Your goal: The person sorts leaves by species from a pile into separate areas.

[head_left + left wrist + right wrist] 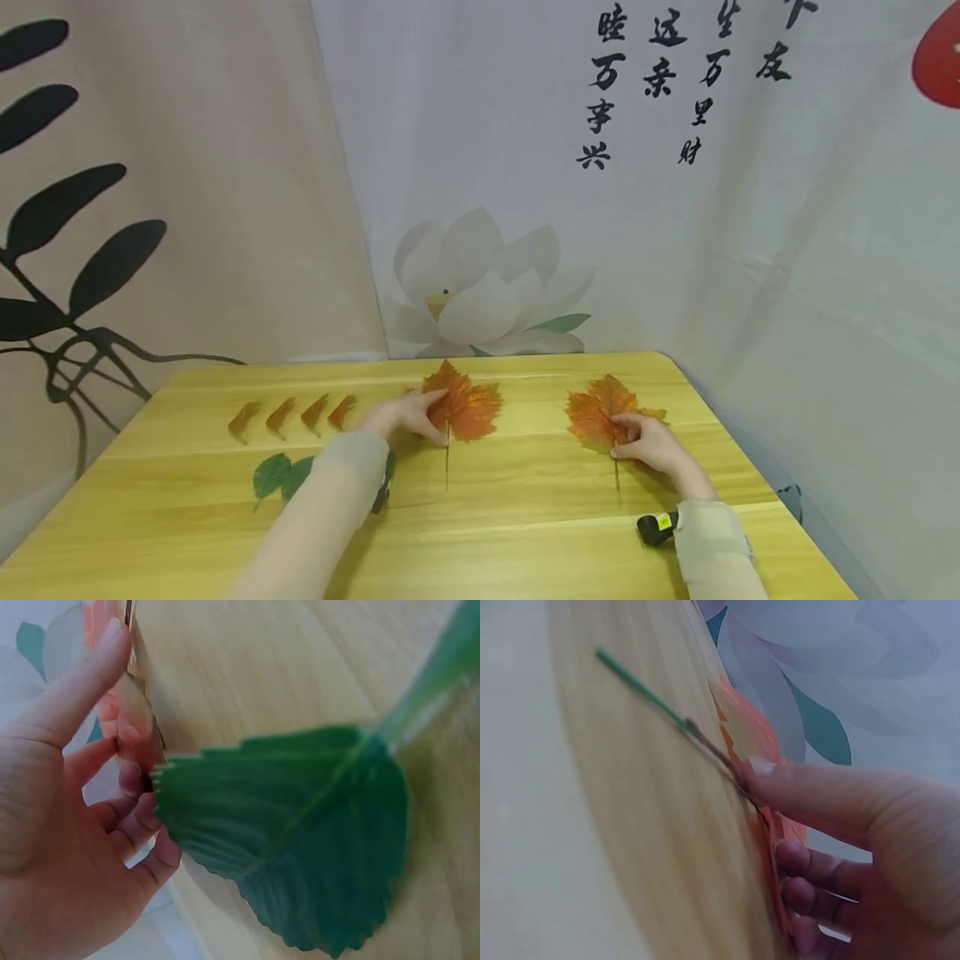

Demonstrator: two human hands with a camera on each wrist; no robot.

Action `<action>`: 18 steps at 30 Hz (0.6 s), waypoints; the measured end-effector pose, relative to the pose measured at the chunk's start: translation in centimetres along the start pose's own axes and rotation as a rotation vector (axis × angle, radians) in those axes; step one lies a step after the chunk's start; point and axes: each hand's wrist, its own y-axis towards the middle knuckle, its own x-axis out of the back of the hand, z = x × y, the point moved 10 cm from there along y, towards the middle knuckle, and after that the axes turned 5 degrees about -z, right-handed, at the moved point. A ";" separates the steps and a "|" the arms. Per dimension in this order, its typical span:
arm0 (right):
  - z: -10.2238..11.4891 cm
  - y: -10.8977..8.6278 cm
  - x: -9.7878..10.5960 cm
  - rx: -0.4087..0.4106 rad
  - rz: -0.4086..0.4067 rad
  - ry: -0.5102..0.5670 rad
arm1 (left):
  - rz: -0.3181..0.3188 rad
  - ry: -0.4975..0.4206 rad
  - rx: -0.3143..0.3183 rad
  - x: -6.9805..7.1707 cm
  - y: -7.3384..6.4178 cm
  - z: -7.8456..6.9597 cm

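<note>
In the head view, an orange maple leaf lies near the table's back edge, its thin stem pointing toward me. My left hand rests on its left side, index finger and thumb spread apart. To the right lies a second orange maple leaf, with greenish edges. My right hand pinches it near the stem base. The right wrist view shows the right thumb on the brown stem, which ends in green. A serrated green leaf fills much of the left wrist view, below my left hand.
Several small orange-brown leaves form a row at the back left of the wooden table. Green leaves lie in front of them, partly hidden by my left forearm. A printed curtain hangs behind the table.
</note>
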 end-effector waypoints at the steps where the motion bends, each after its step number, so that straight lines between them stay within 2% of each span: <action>1: 0.1 0.0 0.0 0.009 -0.003 0.003 | -0.004 0.010 0.004 0.0 0.0 0.0; 7: -0.1 0.3 0.3 0.014 -0.024 0.025 | 0.003 0.060 0.034 0.1 -0.1 0.0; 12: -0.2 0.4 0.4 0.009 -0.032 0.001 | 0.036 0.055 0.064 -0.1 -0.2 0.2; 18: 0.1 0.5 0.4 0.016 -0.029 -0.027 | 0.074 0.054 0.061 -0.3 -0.4 -0.2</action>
